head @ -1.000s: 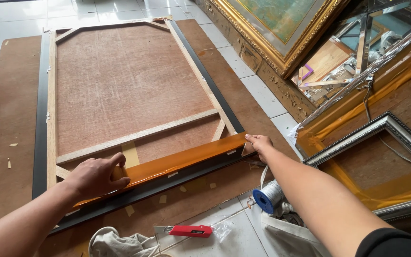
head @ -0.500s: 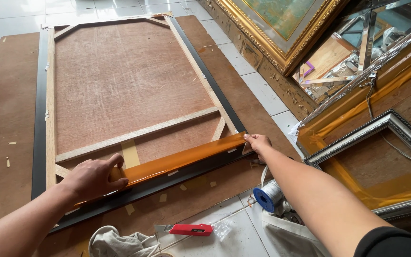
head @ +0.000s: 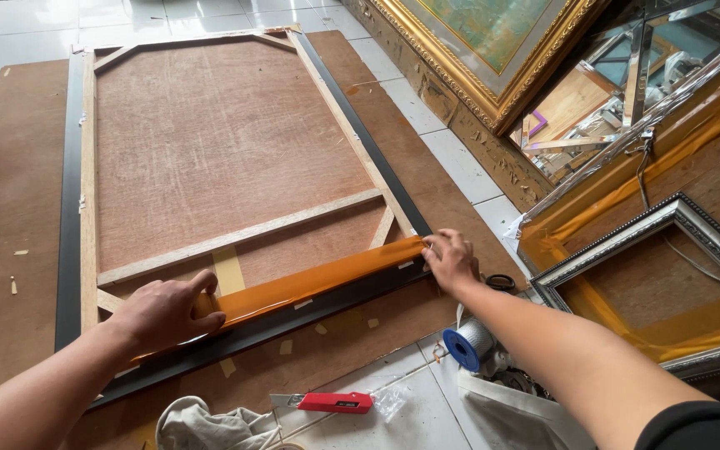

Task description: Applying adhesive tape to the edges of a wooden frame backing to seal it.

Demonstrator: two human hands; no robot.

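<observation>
A large picture frame (head: 72, 208) lies face down on a brown board, with black edges, wooden stretcher bars and a brown backing panel (head: 210, 142). A strip of brown tape (head: 318, 281) is stretched along its near edge. My left hand (head: 164, 312) grips the tape roll at the left end of the strip. My right hand (head: 452, 260) presses the strip's free end down on the frame's near right corner, fingers flat.
A red utility knife (head: 322, 403), a blue spool (head: 467, 344), scissors (head: 500, 283) and a cloth (head: 202, 425) lie on the tiled floor near me. Gold-framed painting (head: 493, 50) and silver frames (head: 677, 250) lean at the right.
My right hand has dropped from holding the tape end up to pressing it flat on the frame's corner. My left hand stays on the roll.
</observation>
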